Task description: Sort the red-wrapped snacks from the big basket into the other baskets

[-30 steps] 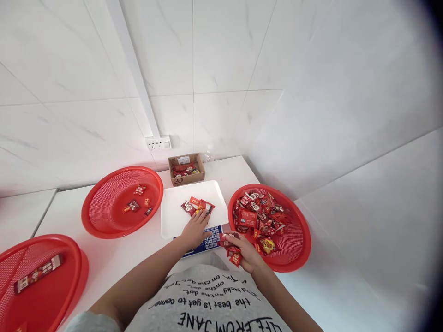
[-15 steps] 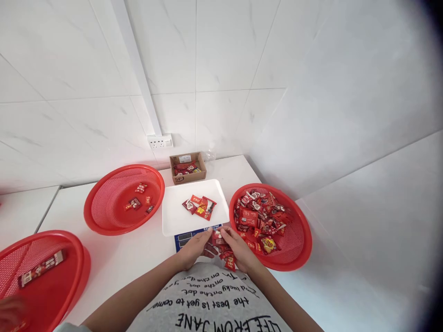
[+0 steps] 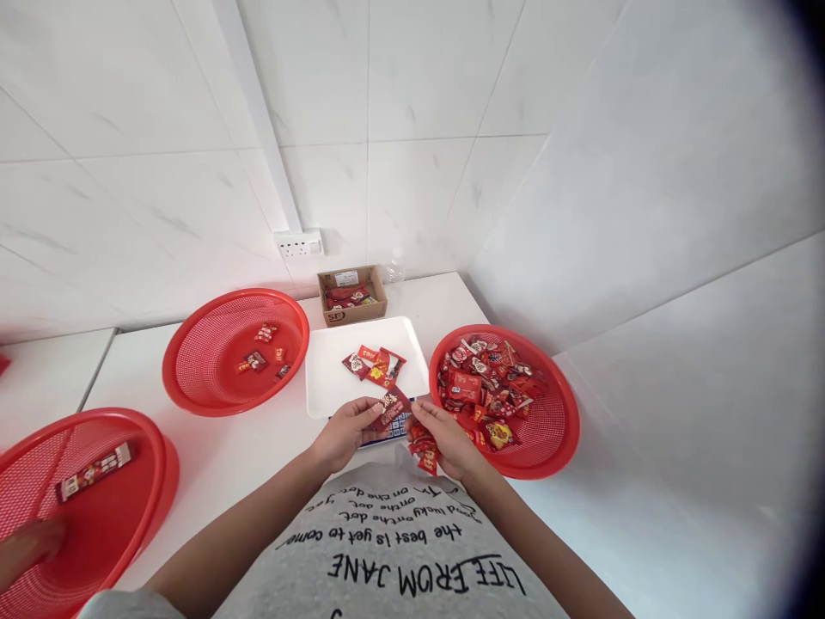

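My left hand [image 3: 349, 432] pinches a flat dark red snack packet [image 3: 392, 409], tilted in front of my chest. My right hand [image 3: 446, 437] is closed around several small red packets [image 3: 424, 449], some hanging below the fingers. Its thumb and fingertip are at the right edge of the dark packet; whether they grip it too I cannot tell. Just beyond, a few red packets [image 3: 375, 367] lie on the white tray [image 3: 328, 393] of a scale. Part of the scale's blue keypad [image 3: 394, 427] shows beneath my hands.
To the right stands a red basket [image 3: 547, 456] heaped with packets. Another red basket [image 3: 193, 391], at left, holds a few. A third [image 3: 158, 481], lower left, holds a long packet [image 3: 94, 472] and another person's hand [image 3: 32, 550]. Behind the tray is a cardboard box [image 3: 351, 314] of packets.
My hands have moved slightly apart, and the dark red packet now shows in my left fingers. The view has tilted down a little. The other person's hand shows more clearly in the lower-left basket.
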`<state>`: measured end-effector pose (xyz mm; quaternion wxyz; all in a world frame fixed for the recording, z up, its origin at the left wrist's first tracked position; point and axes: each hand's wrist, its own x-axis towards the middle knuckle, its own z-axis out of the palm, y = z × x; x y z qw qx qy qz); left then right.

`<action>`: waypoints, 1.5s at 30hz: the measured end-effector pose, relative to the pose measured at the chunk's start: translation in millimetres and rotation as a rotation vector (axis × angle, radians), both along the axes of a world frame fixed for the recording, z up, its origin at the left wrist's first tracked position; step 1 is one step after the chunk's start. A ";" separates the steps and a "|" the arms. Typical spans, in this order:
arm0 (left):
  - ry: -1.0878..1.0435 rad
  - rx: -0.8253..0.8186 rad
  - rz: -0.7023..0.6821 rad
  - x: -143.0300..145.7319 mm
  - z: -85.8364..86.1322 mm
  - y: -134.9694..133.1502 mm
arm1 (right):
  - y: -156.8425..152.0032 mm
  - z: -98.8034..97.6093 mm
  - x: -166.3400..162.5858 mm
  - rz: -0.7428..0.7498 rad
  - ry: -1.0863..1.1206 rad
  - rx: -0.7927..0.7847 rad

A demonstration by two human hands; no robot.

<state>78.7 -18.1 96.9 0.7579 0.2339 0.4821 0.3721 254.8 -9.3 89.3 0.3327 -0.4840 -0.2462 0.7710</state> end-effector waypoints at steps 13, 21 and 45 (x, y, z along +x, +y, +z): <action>0.463 0.132 -0.093 -21.8 -35.4 17.6 | -5.3 -14.9 -0.2 0.069 -0.033 -0.024; 0.986 0.314 -0.166 -42.3 -55.0 43.2 | -4.1 -16.6 1.2 0.048 -0.051 -0.030; -0.231 -0.196 -0.281 24.2 -14.4 6.2 | 16.5 12.1 -7.4 -0.390 0.543 -0.435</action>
